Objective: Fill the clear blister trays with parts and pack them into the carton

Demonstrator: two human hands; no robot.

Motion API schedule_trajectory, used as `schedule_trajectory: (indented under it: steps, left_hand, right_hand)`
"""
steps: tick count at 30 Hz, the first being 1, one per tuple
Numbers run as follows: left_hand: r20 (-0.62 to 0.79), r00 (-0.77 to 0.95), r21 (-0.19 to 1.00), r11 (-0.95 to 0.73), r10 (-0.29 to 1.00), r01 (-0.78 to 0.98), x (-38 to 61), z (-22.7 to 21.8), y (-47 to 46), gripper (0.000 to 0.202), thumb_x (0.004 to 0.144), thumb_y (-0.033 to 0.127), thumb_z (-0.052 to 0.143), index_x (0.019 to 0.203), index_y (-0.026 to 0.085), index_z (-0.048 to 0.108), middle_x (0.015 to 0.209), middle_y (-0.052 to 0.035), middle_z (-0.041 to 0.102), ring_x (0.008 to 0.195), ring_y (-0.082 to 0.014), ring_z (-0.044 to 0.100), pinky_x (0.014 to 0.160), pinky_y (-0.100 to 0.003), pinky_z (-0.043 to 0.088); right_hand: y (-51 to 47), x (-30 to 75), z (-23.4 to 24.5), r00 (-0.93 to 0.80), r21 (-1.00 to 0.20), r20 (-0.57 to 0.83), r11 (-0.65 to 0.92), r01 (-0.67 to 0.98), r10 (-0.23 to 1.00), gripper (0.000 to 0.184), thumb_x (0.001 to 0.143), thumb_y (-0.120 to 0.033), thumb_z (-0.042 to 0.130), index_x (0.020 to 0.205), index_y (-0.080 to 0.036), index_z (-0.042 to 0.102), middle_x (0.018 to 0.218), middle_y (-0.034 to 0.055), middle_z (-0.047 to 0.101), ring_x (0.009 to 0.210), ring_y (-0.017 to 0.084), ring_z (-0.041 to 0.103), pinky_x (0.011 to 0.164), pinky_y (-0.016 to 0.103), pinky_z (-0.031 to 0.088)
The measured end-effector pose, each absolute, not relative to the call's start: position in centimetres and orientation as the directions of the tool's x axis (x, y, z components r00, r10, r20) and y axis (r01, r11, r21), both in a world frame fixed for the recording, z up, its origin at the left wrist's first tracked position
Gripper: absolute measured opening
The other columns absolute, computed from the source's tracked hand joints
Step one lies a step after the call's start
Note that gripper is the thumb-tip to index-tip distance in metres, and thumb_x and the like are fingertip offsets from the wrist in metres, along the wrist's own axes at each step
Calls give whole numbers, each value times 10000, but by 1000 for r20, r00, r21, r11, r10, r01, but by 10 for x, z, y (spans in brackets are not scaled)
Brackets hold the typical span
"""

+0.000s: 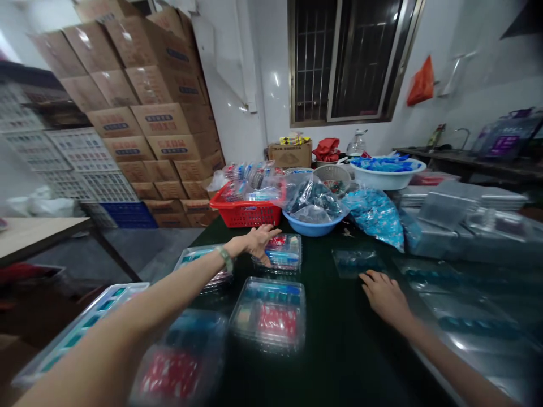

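My left hand (261, 240) reaches forward and rests on the near left corner of a clear plastic tray (284, 253) filled with red and blue packets; its fingers are spread and curved over the tray's edge. My right hand (384, 295) lies on the dark green table (339, 350), fingers loosely bent, holding nothing, just below an empty clear tray (354, 261). Another filled clear tray (270, 314) sits between my arms. Two more filled trays lie under my left forearm, one at the near edge (182, 362) and one farther back (199, 260).
A red basket (246, 212) of packets, a blue bowl (314, 226) holding a plastic bag, a blue packet bag (375, 217) and a white basin (388, 172) stand at the back. Stacked clear trays (462, 220) fill the right. Cardboard boxes (139, 107) are piled left.
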State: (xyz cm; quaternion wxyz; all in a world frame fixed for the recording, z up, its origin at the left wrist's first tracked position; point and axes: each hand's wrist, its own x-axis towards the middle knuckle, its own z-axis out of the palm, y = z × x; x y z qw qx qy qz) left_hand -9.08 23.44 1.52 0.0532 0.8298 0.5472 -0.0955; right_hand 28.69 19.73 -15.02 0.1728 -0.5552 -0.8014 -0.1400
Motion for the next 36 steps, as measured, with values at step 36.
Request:
schedule_trajectory:
  steps: [36]
  left_hand:
    - [-201,742,180,-720,640,670,59,-35,9,1087,436,620,728,1359,219,319,1310,-196,350,1163,-414,341,920,-583,275]
  right_hand:
    - [70,296,-115,-448,120,509,455,882,735,210,838,-61,391,736,-157,546,759,70,517,746,183,411,658,294,273]
